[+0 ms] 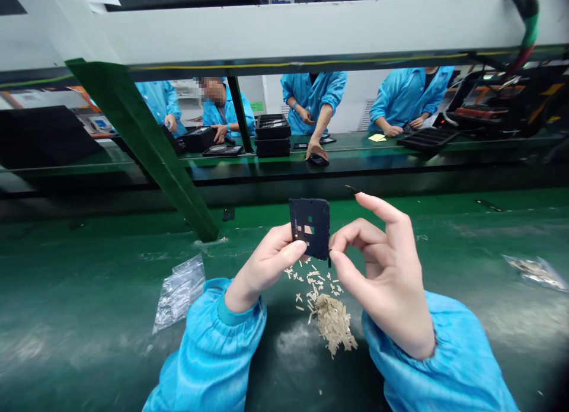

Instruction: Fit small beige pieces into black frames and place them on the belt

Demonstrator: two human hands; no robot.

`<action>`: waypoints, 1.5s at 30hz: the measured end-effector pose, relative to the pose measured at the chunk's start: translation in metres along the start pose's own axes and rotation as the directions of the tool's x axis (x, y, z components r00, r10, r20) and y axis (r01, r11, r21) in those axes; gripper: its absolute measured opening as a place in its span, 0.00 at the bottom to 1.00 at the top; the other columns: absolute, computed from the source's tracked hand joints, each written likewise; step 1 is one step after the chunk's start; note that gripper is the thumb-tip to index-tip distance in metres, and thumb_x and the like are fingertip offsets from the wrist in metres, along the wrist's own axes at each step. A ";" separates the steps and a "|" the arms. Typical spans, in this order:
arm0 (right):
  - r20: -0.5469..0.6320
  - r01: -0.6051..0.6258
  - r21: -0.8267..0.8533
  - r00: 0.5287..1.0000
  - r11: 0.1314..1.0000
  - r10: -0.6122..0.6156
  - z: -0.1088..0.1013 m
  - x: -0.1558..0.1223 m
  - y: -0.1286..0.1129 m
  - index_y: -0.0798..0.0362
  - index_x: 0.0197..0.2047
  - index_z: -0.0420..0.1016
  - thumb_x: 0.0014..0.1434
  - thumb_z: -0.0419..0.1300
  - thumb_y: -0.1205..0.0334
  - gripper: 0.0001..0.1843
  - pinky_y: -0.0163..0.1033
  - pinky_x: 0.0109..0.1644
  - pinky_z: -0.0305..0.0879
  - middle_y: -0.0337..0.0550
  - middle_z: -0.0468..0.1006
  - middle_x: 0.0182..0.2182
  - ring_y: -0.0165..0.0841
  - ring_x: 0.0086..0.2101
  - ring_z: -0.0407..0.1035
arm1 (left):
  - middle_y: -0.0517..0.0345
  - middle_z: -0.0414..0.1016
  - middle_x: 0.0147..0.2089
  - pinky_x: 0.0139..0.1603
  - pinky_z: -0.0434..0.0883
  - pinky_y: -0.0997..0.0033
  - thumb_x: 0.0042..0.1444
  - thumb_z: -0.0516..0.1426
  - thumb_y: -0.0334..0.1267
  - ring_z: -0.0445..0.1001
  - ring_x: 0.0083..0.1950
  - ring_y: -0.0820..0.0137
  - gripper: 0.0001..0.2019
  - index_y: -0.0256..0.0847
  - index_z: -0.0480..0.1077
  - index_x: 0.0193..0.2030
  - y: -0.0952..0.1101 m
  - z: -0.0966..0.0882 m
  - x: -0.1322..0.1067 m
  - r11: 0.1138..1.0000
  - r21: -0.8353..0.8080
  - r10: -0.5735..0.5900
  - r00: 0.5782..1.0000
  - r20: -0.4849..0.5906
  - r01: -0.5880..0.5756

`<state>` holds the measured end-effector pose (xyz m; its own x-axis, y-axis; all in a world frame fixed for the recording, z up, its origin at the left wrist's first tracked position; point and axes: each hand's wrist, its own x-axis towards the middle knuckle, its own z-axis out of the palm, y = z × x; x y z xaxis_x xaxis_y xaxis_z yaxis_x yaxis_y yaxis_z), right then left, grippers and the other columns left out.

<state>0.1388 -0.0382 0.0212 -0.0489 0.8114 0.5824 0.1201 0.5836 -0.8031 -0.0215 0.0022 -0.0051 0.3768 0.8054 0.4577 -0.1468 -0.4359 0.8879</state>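
Observation:
My left hand [275,259] grips a thin black plastic plate [315,239] with small square cutouts, held up above the green bench. The thumb lies on its face. At the plate's right edge, the thumb and a finger of my right hand [386,264] pinch together on a small dark strip [330,259]; whether it is joined to the plate I cannot tell. A second dark sliver [352,189] sits at the tip of the raised index finger. Below the hands lies a heap of small beige pieces [333,323], with loose ones scattered toward the plate.
A clear plastic bag [180,290] lies left, a bag of small parts [536,271] right. A green slanted post [142,151] rises at left under a white overhead beam [284,35]. Across the bench, several co-workers in blue work near stacked black trays [272,136].

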 end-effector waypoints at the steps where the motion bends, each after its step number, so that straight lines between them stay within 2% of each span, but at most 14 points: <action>1: 0.003 0.002 -0.007 1.000 1.000 -0.002 0.000 0.000 0.000 0.46 0.59 0.52 0.55 0.57 0.73 0.31 0.47 0.37 0.68 0.34 0.69 0.26 0.34 0.29 0.68 | 0.56 0.69 0.31 0.30 0.64 0.74 0.56 0.54 0.47 0.64 0.29 0.73 0.14 0.38 0.71 0.34 0.000 0.000 0.000 1.000 0.000 -0.001 1.000 0.001 0.001; 10: 0.036 0.011 -0.050 0.999 0.999 -0.009 -0.002 0.001 0.001 0.47 0.60 0.52 0.55 0.57 0.73 0.32 0.46 0.36 0.68 0.35 0.69 0.26 0.33 0.29 0.68 | 0.55 0.73 0.34 0.36 0.67 0.71 0.58 0.52 0.45 0.68 0.34 0.69 0.13 0.39 0.73 0.37 0.004 0.001 -0.002 0.996 0.082 0.035 0.999 -0.006 -0.035; 16: 0.113 -0.038 0.006 0.993 0.999 0.037 -0.006 0.004 0.001 0.47 0.60 0.52 0.53 0.56 0.73 0.33 0.42 0.34 0.67 0.33 0.68 0.25 0.31 0.27 0.66 | 0.55 0.73 0.34 0.37 0.66 0.70 0.58 0.53 0.47 0.68 0.35 0.69 0.13 0.40 0.74 0.36 0.007 0.000 -0.003 0.994 0.097 0.041 0.999 -0.007 -0.040; 19: 0.156 -0.065 0.038 0.986 0.997 0.058 -0.006 0.007 0.001 0.47 0.59 0.53 0.53 0.56 0.72 0.32 0.40 0.32 0.67 0.32 0.67 0.24 0.30 0.26 0.66 | 0.55 0.72 0.33 0.35 0.66 0.70 0.56 0.54 0.47 0.67 0.33 0.69 0.13 0.39 0.72 0.33 0.005 0.000 -0.003 0.999 0.037 0.028 1.000 0.010 -0.028; 23: 0.177 -0.090 0.114 0.982 0.989 0.069 -0.006 0.008 0.003 0.48 0.59 0.53 0.55 0.57 0.70 0.29 0.39 0.32 0.68 0.33 0.66 0.25 0.29 0.26 0.66 | 0.55 0.67 0.27 0.30 0.65 0.70 0.53 0.56 0.50 0.65 0.29 0.70 0.16 0.37 0.70 0.29 0.001 0.005 -0.002 0.991 -0.123 -0.040 0.994 0.101 0.052; 26: 0.166 -0.082 0.225 0.985 0.971 0.045 -0.007 0.005 0.003 0.47 0.60 0.54 0.60 0.54 0.67 0.26 0.40 0.34 0.69 0.36 0.67 0.28 0.31 0.29 0.67 | 0.57 0.65 0.25 0.27 0.63 0.72 0.52 0.56 0.48 0.62 0.25 0.73 0.15 0.36 0.70 0.31 -0.003 0.012 -0.001 0.959 -0.260 -0.081 0.989 0.121 0.111; 29: 0.168 -0.086 0.292 0.985 0.952 0.038 -0.007 0.000 0.003 0.44 0.61 0.53 0.63 0.51 0.63 0.24 0.43 0.35 0.70 0.38 0.68 0.30 0.33 0.31 0.68 | 0.60 0.62 0.23 0.25 0.62 0.74 0.52 0.57 0.46 0.61 0.24 0.74 0.13 0.36 0.69 0.30 -0.005 0.016 0.001 0.925 -0.364 -0.071 0.991 0.118 0.110; 37: 0.206 -0.078 0.239 0.978 0.968 0.028 -0.004 -0.004 0.002 0.39 0.62 0.47 0.63 0.53 0.60 0.27 0.49 0.35 0.72 0.37 0.67 0.28 0.35 0.29 0.70 | 0.61 0.64 0.22 0.22 0.59 0.75 0.47 0.58 0.47 0.61 0.22 0.75 0.14 0.36 0.67 0.29 -0.001 0.021 0.002 0.883 -0.431 -0.171 0.982 0.080 0.189; 45: 0.088 0.086 0.312 0.989 0.946 -0.120 0.002 -0.002 0.005 0.35 0.60 0.45 0.61 0.55 0.66 0.30 0.42 0.27 0.71 0.34 0.67 0.27 0.33 0.25 0.69 | 0.63 0.60 0.19 0.22 0.57 0.74 0.49 0.57 0.45 0.59 0.20 0.76 0.13 0.35 0.66 0.28 -0.001 0.026 0.002 0.863 -0.466 -0.173 0.980 0.096 0.197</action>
<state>0.1375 -0.0367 0.0155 -0.1503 0.7354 0.6608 -0.1997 0.6320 -0.7488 0.0031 -0.0057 -0.0062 0.4822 0.8264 0.2909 -0.4782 -0.0300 0.8777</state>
